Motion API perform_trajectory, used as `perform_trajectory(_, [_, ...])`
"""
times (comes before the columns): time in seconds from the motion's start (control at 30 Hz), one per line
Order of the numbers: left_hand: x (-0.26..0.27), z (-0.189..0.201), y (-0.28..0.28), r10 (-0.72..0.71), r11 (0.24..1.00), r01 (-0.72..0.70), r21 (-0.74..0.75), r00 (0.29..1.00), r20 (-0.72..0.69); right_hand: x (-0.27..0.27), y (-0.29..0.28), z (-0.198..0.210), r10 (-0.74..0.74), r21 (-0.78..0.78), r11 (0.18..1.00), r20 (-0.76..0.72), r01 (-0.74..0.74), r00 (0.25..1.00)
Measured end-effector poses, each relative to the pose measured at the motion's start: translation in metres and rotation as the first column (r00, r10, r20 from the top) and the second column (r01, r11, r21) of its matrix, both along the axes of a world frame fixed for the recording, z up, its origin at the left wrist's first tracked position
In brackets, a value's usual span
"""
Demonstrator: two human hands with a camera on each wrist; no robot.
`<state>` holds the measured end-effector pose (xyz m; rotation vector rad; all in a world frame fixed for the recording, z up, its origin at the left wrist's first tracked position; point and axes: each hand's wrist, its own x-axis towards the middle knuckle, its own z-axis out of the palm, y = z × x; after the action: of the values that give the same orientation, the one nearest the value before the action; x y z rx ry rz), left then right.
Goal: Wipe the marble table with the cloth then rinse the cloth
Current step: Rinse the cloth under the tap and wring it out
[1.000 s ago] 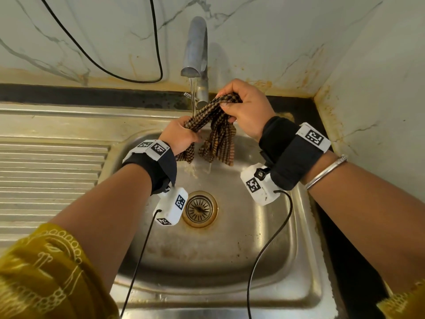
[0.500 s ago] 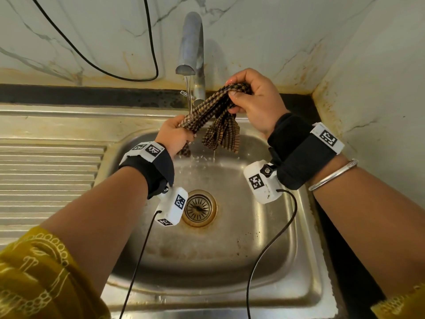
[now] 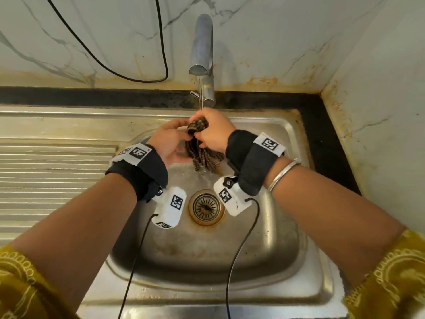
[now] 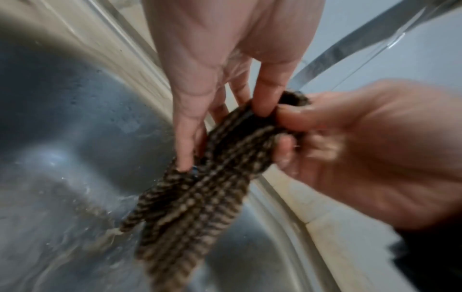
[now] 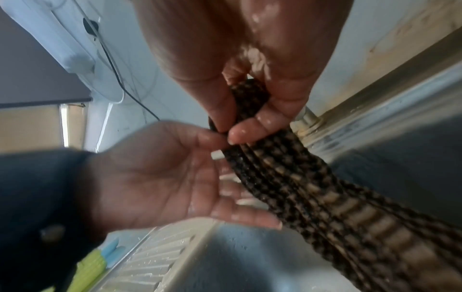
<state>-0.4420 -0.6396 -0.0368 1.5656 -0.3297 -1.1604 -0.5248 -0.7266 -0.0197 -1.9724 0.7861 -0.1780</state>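
The brown checked cloth (image 3: 204,157) hangs bunched over the steel sink (image 3: 253,249), under the thin stream from the running tap (image 3: 202,47). My right hand (image 3: 203,132) grips the cloth's top in a fist. In the right wrist view its thumb and fingers (image 5: 232,130) pinch the wet bundle (image 5: 325,197). My left hand (image 3: 180,135) is right beside it with the palm turned to the cloth. In the left wrist view its thumb and straight fingers (image 4: 223,138) lie along the cloth (image 4: 200,207) without closing round it.
The drain (image 3: 206,207) is below the hands. A ridged draining board (image 3: 57,180) runs off to the left. A black cable (image 3: 115,61) loops across the marble back wall. A side wall (image 3: 379,100) closes the right corner.
The cloth was stretched between both hands and is now gathered in the right fist. Both hands dropped lower under the tap, and the left hand released its end and came up beside the right.
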Motion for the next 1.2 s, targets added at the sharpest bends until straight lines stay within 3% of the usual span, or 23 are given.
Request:
perform_trajectory(0.07, [0.001, 0.000, 0.000, 0.006, 0.999, -0.005, -0.047, 1.000, 0.007, 0.008, 0.006, -0.005, 0.032, -0.017, 0.999, -0.030, -0.032, 0.999])
perform_trajectory(0.27, [0.004, -0.004, 0.006, -0.034, 0.999, 0.039, -0.019, 0.977, 0.210, 0.007, -0.005, -0.003, -0.062, 0.028, 0.998, -0.016, 0.063, 0.998])
perform_trajectory(0.43, [0.003, 0.006, -0.001, 0.134, 0.990, -0.118, -0.076, 0.953, 0.271, 0.000, -0.007, 0.006, -0.082, 0.006, 0.997, -0.040, 0.082, 0.996])
perform_trajectory(0.57, [0.002, 0.016, -0.009, 0.145, 0.989, -0.149, -0.023, 0.904, 0.403, -0.002, -0.001, 0.008, -0.025, -0.120, 0.993, -0.105, 0.012, 0.994])
perform_trajectory(0.77, [0.009, 0.027, -0.025, 0.210, 0.978, -0.202, -0.058, 0.937, 0.277, -0.007, 0.002, 0.008, -0.070, -0.184, 0.982, -0.091, 0.052, 0.993])
perform_trajectory(0.87, [0.015, 0.025, -0.028, 0.168, 0.985, -0.172, -0.012, 0.944, 0.283, -0.007, 0.004, 0.009, -0.089, -0.172, 0.982, -0.067, 0.077, 0.994])
perform_trajectory(1.0, [0.018, 0.017, -0.030, 0.192, 0.976, -0.211, 0.055, 0.950, 0.245, -0.002, 0.013, 0.005, -0.098, -0.245, 0.968, -0.175, 0.053, 0.980])
perform_trajectory(1.1, [0.019, 0.021, -0.042, 0.258, 0.962, -0.272, 0.041, 0.945, 0.202, -0.004, 0.012, 0.006, -0.108, -0.171, 0.982, -0.132, 0.085, 0.985])
perform_trajectory(1.2, [0.020, 0.030, -0.052, 0.225, 0.970, -0.238, 0.049, 0.957, 0.184, -0.008, 0.012, 0.007, -0.115, -0.035, 0.993, -0.070, 0.113, 0.991])
